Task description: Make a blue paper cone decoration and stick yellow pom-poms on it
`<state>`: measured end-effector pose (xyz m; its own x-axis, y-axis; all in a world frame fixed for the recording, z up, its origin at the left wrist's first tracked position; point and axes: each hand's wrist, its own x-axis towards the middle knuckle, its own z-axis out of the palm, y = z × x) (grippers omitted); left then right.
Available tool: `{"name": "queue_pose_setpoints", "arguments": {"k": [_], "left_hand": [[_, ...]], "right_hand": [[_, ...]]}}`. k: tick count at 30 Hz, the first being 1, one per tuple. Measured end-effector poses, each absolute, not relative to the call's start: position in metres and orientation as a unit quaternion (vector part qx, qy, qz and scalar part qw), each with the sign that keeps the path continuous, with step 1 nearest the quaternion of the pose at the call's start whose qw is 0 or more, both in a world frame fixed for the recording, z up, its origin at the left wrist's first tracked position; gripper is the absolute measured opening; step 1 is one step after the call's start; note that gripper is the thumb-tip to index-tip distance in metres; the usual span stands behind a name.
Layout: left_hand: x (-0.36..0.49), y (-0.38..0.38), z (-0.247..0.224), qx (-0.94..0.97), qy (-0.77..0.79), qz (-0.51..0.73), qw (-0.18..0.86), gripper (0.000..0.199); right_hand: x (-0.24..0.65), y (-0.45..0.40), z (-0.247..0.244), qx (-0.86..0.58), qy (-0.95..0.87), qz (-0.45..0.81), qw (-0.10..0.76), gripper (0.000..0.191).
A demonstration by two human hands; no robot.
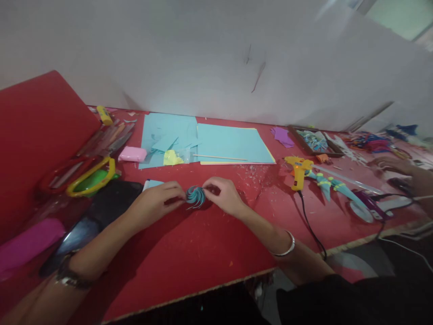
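Observation:
Between my hands is a small blue-green curl of paper strips (195, 197), fanned out in curved loops just above the red table (189, 257). My left hand (158, 198) pinches its left edge with thumb and fingers. On the other side, my right hand (225, 194) grips its right edge between thumb and forefinger. Behind the left hand lies a small light-blue and white piece (153, 183), partly hidden by the fingers. Light-blue sheets (230, 142) lie farther back, with a thin wooden stick (219, 157) across the front one.
A yellow glue gun (298, 171) with a black cord rests at right, near a blue paper piece with yellow trim (333, 186). At left are yellow-handled scissors (111, 169), a pink packet (132, 154) and a dark phone (76, 239). Another person's hand (392, 164) is at far right.

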<state>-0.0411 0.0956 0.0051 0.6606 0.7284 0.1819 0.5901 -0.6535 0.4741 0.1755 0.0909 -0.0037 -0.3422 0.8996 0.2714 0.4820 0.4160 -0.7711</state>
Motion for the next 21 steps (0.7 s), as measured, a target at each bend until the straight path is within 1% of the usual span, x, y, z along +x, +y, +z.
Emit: {"name": "queue_pose_setpoints", "arguments": {"k": [6,8,10,13,15,18,19,21], "left_hand": [[-0.042,0.096,0.007,0.909,0.354,0.182,0.123,0.024],[-0.043,0.095,0.008,0.917,0.340,0.196,0.067,0.028],[-0.044,0.094,0.010,0.923,0.324,0.209,-0.010,0.033],[-0.046,0.089,0.013,0.923,0.306,0.209,-0.105,0.036],[-0.049,0.086,0.014,0.921,0.307,0.201,-0.134,0.034],[-0.055,0.084,0.017,0.914,0.311,0.203,-0.163,0.033],[-0.057,0.083,0.018,0.912,0.310,0.202,-0.176,0.033],[-0.061,0.083,0.021,0.907,0.310,0.198,-0.204,0.032]], "right_hand": [[0.180,0.094,0.001,-0.458,-0.775,0.264,0.346,0.010],[0.185,0.098,0.003,-0.466,-0.774,0.240,0.355,0.010],[0.191,0.101,0.005,-0.467,-0.780,0.222,0.353,0.009],[0.204,0.101,0.008,-0.453,-0.806,0.206,0.320,0.012],[0.215,0.097,0.011,-0.464,-0.810,0.189,0.305,0.015],[0.235,0.086,0.020,-0.523,-0.785,0.159,0.292,0.015],[0.243,0.082,0.024,-0.545,-0.780,0.153,0.265,0.015],[0.260,0.071,0.032,-0.605,-0.772,0.110,0.161,0.016]]}}
